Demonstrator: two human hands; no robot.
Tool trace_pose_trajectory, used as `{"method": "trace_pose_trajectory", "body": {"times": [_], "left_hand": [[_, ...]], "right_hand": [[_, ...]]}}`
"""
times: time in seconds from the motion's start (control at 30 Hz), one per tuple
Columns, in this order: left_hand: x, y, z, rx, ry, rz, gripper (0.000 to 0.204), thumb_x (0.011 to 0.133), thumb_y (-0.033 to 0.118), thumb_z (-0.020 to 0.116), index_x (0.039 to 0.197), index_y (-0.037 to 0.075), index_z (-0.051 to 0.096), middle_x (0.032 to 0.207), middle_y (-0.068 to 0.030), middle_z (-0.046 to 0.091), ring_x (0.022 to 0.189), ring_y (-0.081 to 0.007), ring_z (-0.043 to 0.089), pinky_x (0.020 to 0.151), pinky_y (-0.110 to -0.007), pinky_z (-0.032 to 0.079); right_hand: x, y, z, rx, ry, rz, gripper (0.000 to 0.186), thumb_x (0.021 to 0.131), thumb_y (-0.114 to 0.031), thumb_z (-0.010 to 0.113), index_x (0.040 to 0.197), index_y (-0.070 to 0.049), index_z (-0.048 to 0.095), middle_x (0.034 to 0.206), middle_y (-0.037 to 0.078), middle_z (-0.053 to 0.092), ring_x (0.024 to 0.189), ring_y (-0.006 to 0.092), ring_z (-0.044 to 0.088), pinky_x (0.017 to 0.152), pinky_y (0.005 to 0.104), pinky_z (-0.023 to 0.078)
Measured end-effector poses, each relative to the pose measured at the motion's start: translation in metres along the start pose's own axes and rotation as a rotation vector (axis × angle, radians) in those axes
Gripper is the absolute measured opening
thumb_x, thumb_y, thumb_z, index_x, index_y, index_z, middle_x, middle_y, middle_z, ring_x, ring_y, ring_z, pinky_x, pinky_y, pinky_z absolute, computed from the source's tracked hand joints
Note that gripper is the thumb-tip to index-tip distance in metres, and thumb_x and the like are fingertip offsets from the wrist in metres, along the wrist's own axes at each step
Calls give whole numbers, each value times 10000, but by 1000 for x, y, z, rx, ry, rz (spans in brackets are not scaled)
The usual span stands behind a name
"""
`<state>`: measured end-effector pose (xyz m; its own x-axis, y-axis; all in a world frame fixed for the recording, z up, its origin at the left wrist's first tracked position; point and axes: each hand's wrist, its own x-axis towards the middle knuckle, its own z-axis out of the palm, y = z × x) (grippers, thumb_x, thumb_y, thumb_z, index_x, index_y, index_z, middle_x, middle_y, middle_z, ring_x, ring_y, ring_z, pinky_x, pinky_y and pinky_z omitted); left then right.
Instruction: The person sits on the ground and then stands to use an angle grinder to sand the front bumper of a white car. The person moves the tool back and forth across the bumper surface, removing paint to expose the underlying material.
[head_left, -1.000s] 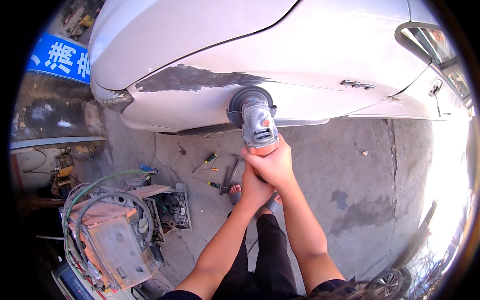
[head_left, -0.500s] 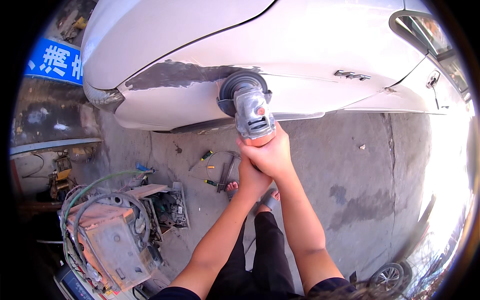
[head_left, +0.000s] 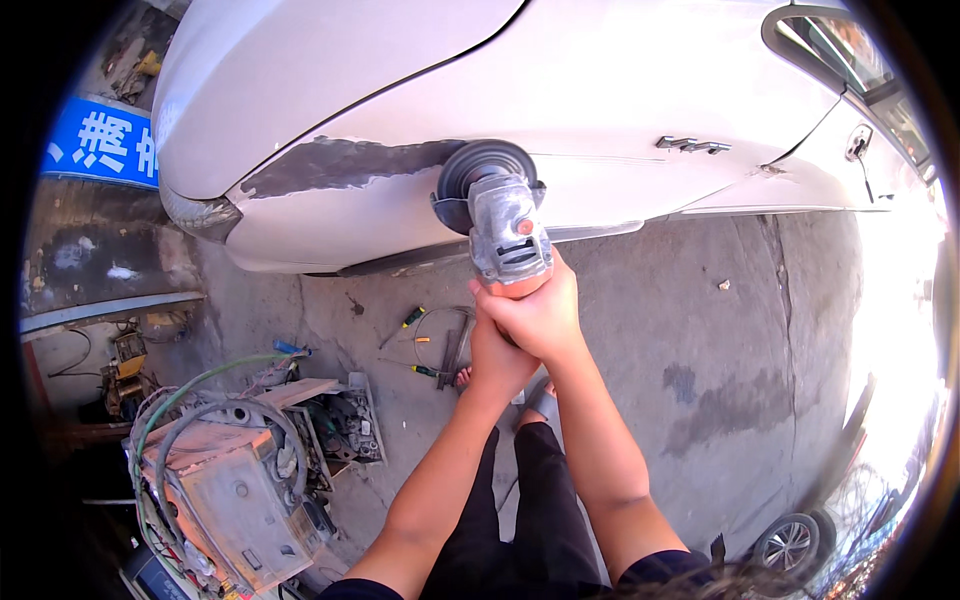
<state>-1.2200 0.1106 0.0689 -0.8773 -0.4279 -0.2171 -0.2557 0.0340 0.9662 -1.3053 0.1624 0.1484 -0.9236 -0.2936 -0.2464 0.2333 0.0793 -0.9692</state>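
Note:
Both my hands grip an angle grinder [head_left: 508,225] with a worn grey head and an orange body. My left hand [head_left: 497,350] wraps the rear of the body, and my right hand [head_left: 548,312] closes round it just ahead. A round dark disc [head_left: 487,165] at the grinder's far end lies over the side of a white car [head_left: 640,90]. To the disc's left, a dark grey bare patch [head_left: 345,163] with ragged edges stretches along the panel. Whether the disc touches the panel cannot be told from this angle.
A dusty orange machine [head_left: 235,500] with looped hoses stands at lower left, beside an opened metal case [head_left: 355,425]. Screwdrivers [head_left: 412,318] and wire lie on the concrete floor near my feet. A wheel [head_left: 787,545] is at lower right, and a blue sign [head_left: 100,140] at upper left.
The view has shifted slightly, so the car sits a little farther left. The grinder's disc is slightly farther right along the dark patch's end. Both hands keep their hold.

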Motion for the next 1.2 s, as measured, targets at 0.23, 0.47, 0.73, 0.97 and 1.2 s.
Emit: {"method": "trace_pose_trajectory", "body": {"times": [0.23, 0.47, 0.73, 0.97, 1.2], "left_hand": [[-3, -12, 6, -15, 37, 49, 847, 788, 186, 850, 1448, 3, 351, 1227, -171, 686, 1120, -303, 701, 909, -397, 547], [-5, -15, 10, -339, 63, -111, 707, 856, 114, 809, 1426, 61, 395, 1393, -122, 570, 1231, -214, 607, 961, -367, 524], [4, 4, 4, -3, 69, 53, 626, 854, 135, 807, 1379, 56, 474, 1325, -121, 621, 1198, -214, 621, 954, -375, 520], [3, 7, -5, 82, 11, -65, 736, 821, 154, 835, 1425, 52, 427, 1334, -136, 629, 1225, -226, 629, 981, -377, 514], [-7, -3, 13, -4, -4, -39, 813, 781, 203, 866, 1421, 30, 395, 1269, -168, 668, 1168, -268, 678, 934, -381, 536]], "right_hand": [[-1, 17, -7, -15, 21, -7, 578, 701, -177, 892, 1164, 54, 634, 1017, 129, 757, 947, 178, 723, 872, 342, 570], [0, 12, -2, -71, -53, 34, 669, 663, -238, 892, 1193, 74, 628, 1025, 180, 764, 973, 256, 756, 885, 368, 576], [7, 3, 1, -80, -46, -30, 647, 646, -243, 885, 1158, 60, 631, 1013, 209, 756, 970, 298, 761, 877, 389, 581], [6, 6, 1, -4, -25, -29, 633, 668, -239, 890, 1160, 64, 633, 1003, 180, 766, 965, 244, 758, 870, 371, 580], [0, 18, -14, 21, 34, 47, 567, 698, -196, 899, 1139, 39, 632, 1029, 127, 744, 951, 184, 709, 881, 349, 559]]}}
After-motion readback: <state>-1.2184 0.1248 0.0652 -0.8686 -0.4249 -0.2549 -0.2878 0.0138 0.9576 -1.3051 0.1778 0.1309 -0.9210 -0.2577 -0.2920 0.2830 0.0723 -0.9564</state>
